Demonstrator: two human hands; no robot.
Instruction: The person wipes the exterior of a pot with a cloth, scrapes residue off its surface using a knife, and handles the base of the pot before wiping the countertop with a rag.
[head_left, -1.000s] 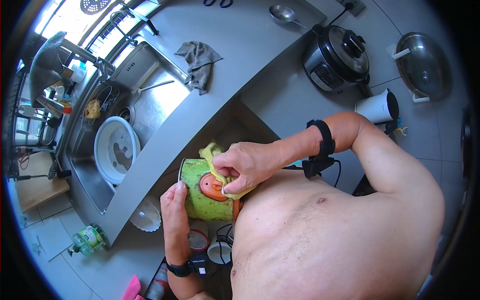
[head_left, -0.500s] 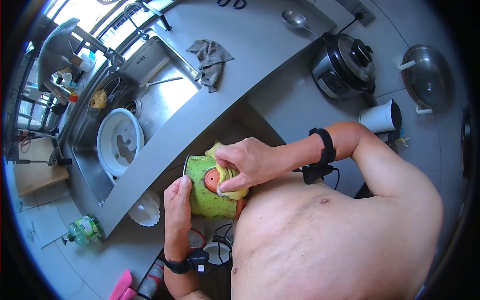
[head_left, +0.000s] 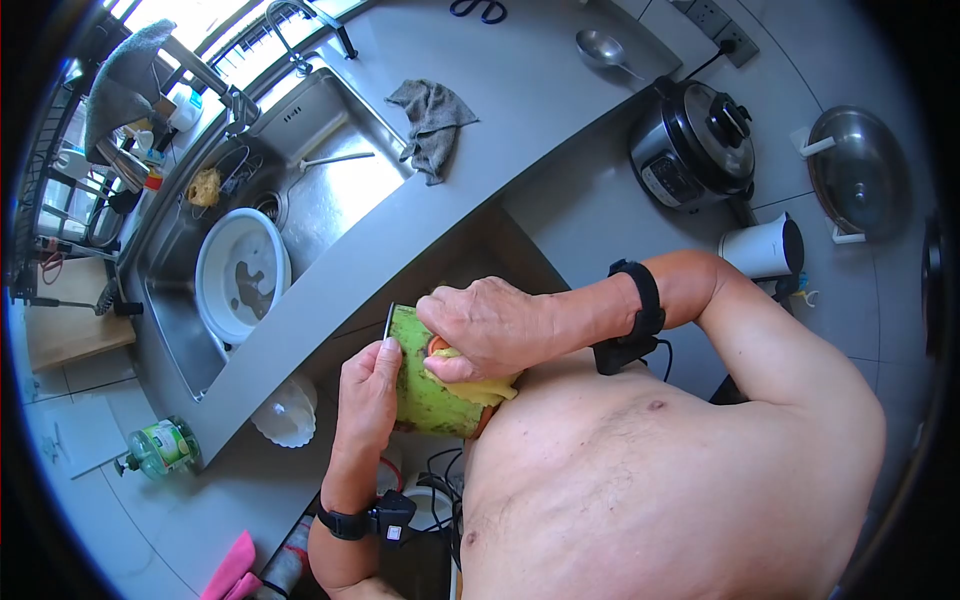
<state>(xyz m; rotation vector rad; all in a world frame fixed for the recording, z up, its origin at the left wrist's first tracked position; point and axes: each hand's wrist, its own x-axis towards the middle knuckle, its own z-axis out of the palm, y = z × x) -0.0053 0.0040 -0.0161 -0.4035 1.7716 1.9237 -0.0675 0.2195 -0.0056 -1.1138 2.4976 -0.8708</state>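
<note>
I grip the tub (head_left: 420,400) near its rim with my left hand (head_left: 369,392) — thumb on the green wall, other fingers hidden. My right hand (head_left: 490,328) pinches the yellow cloth (head_left: 487,391) against the tub, which sits between my belly (head_left: 560,440) and the counter (head_left: 400,225).

Your green cylindrical container (head_left: 422,402) looks matt and blotchy; your yellow rag (head_left: 490,389) is crumpled cloth. You face a glossy, rectangular metal sink (head_left: 338,195), a smooth, round white plastic-looking basin (head_left: 226,252) and a matt, rumpled grey cloth (head_left: 433,125).
</note>
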